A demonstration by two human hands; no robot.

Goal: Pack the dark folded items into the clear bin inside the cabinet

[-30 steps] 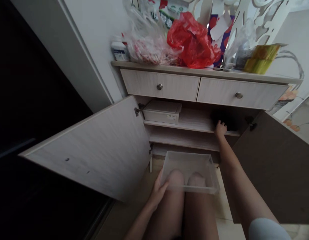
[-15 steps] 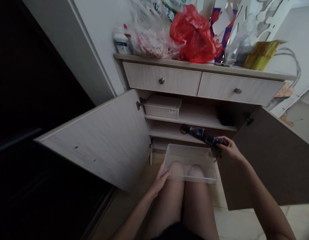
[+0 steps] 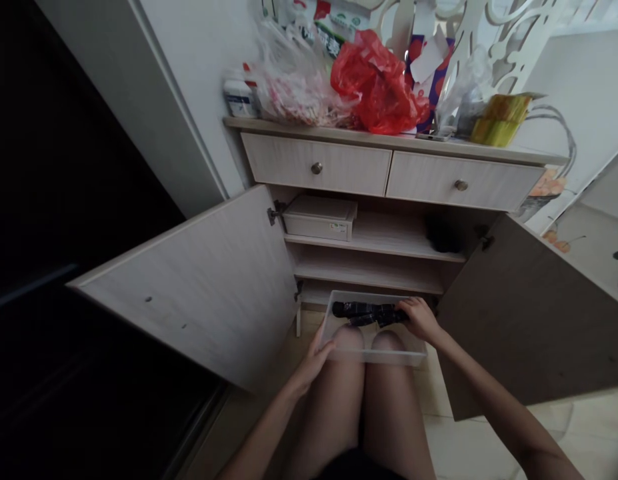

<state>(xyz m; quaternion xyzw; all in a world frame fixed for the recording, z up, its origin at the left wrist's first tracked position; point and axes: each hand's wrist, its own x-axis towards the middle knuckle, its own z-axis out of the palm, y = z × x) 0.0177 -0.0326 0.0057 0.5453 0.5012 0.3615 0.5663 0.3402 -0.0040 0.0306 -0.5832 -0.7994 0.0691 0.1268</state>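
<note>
A clear plastic bin (image 3: 413, 358) rests on my knees, and I see my legs through its bottom. My left hand (image 3: 313, 360) grips its left side, thumb over the edge. Inside the bin, along its far wall, lies a dark folded umbrella (image 3: 361, 312) with a plaid-like pattern. My right hand (image 3: 417, 319) is closed around the umbrella's right end, with the fingertips partly hidden. The other end of the umbrella points left, near the bin's far left corner.
Before me stands a pale wooden cabinet (image 3: 313, 157) with its left door (image 3: 199, 287) and right door (image 3: 533, 313) swung out. A white box (image 3: 316, 227) and a dark object (image 3: 443, 233) sit on the upper shelf. A red plastic bag (image 3: 379, 87) lies on top among other bags.
My right hand has moved left and down, bringing the umbrella from above the bin's far right side into the bin. My left hand still holds the bin.
</note>
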